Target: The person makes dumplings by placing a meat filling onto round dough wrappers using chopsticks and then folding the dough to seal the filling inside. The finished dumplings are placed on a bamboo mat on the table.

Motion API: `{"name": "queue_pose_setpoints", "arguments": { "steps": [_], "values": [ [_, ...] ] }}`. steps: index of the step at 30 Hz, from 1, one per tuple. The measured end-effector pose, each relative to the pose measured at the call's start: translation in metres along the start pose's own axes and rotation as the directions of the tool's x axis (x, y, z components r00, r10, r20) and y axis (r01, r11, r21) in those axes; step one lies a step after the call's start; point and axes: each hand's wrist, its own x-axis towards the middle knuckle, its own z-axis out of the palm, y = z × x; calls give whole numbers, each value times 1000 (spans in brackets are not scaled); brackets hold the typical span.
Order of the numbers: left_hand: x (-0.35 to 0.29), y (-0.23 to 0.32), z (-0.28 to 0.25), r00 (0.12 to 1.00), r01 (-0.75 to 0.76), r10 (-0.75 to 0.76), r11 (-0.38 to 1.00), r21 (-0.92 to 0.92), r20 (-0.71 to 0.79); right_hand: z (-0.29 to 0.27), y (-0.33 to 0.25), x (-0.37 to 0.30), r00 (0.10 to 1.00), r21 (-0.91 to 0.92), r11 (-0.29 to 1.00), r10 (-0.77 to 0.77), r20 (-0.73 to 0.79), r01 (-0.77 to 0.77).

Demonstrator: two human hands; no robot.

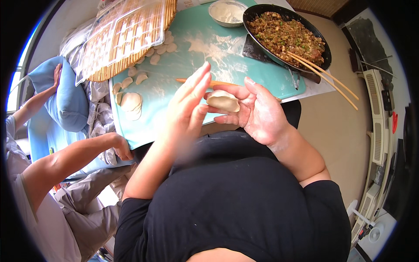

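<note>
A folded, pale dumpling [223, 104] lies across the fingers of my right hand [264, 111], whose floury palm faces up with the thumb raised. My left hand [187, 105] stands edge-up just left of the dumpling, fingers stretched out and holding nothing; whether its thumb touches the dough I cannot tell. Behind both hands a thin wooden rolling pin [181, 80] lies on the floured turquoise mat [157, 109], partly hidden by them. Round dough wrappers [132, 104] overlap in a small stack at the mat's left, with several folded dough pieces [126, 82] beside them.
A black pan of chopped filling [286, 37] stands at the back right, with wooden chopsticks [327, 78] jutting over the table edge. Behind are a metal flour bowl [228, 14] and a woven tray under clear plastic trays [131, 37]. Another person's arm [74, 157] reaches in from the left.
</note>
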Motion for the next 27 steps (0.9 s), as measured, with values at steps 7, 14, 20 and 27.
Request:
{"name": "queue_pose_setpoints", "arguments": {
  "steps": [7, 14, 20, 27],
  "values": [
    [-2, 0, 6, 959, -169, 212, 961, 220, -186, 0, 8, 1, 999, -57, 998, -23, 47, 26],
    [-5, 3, 4, 952, -137, 226, 918, 372, -208, 2, 12, 3, 1000, -10, 1000, 6, 3, -6],
    [3, -1, 1, 985, -114, 122, 991, 72, -124, -7, 10, 5, 999, -49, 998, 40, 24, -39],
    [-1, -12, -5, 983, -183, 176, 957, 224, 51, 3, 10, 6, 997, -38, 997, 70, -36, -71]
  ]
}}
